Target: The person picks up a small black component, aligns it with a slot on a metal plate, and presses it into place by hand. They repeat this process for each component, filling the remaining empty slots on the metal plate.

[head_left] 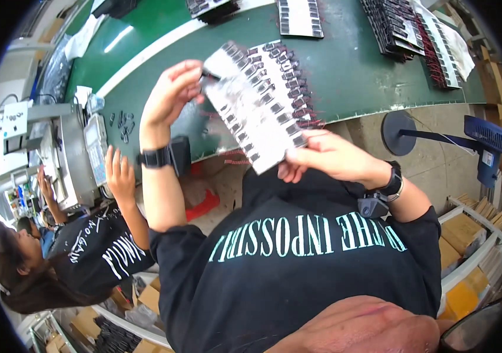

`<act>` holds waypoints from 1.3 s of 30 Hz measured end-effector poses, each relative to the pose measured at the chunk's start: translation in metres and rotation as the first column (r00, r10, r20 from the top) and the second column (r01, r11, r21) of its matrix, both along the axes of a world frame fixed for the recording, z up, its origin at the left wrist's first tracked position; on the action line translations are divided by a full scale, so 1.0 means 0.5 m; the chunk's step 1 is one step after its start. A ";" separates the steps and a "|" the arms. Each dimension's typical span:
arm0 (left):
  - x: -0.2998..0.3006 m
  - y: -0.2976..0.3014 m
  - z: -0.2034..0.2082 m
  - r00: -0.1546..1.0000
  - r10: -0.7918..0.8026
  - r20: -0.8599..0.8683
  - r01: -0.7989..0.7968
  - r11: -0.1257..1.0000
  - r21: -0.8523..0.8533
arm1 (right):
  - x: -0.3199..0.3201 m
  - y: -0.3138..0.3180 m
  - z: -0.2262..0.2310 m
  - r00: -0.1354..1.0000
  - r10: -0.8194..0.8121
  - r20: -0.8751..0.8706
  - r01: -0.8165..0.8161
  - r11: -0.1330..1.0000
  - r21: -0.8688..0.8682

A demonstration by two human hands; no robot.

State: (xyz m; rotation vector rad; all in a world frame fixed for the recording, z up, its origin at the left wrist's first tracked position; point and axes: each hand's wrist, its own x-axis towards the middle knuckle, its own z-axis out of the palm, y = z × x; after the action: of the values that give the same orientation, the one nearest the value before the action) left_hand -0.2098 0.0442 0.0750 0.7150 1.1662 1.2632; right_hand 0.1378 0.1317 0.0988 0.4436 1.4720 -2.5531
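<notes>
White card: glossy white rectangular card with small black plastic blocks along both long edges; tilted, held over the near edge of the green-topped workbench, lowest corner reaching past that edge
Card handling: probably light and fairly stiff; shiny face may slip; blocks look easy to knock loose
Where to hold: bare corners or short ends, clear of the blocks
Right hand: closed on the card's lower right corner, thumb on top, fingers underneath; most of the card extends up and left from this grip
Left hand: fingers curled nearly together at the upper left edge; small dark piece at fingertips, blurred; cannot tell whether pinched
Second card: white strip with black blocks and thin red wires, partly behind the first; wires could snag; support unclear
</notes>
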 end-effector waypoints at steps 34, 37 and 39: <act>0.025 0.167 -0.040 0.970 -0.157 -0.186 0.188 0.968 0.165 | 0.001 0.040 -0.104 0.975 -0.073 0.208 0.106 0.983 -0.148; 0.022 0.186 -0.052 0.964 -0.185 -0.192 0.212 0.968 0.135 | 0.002 0.050 -0.102 0.973 -0.122 0.197 0.154 0.975 -0.158; 0.023 0.197 -0.056 0.957 -0.138 -0.256 0.114 0.988 -0.108 | 0.000 0.047 -0.114 0.968 -0.123 0.218 0.162 0.972 -0.173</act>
State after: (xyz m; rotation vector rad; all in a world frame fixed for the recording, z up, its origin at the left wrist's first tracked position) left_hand -0.1986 0.1426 0.0470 0.8941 1.3626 1.0218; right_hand 0.1376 0.1549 0.0420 0.7841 1.1528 -2.6286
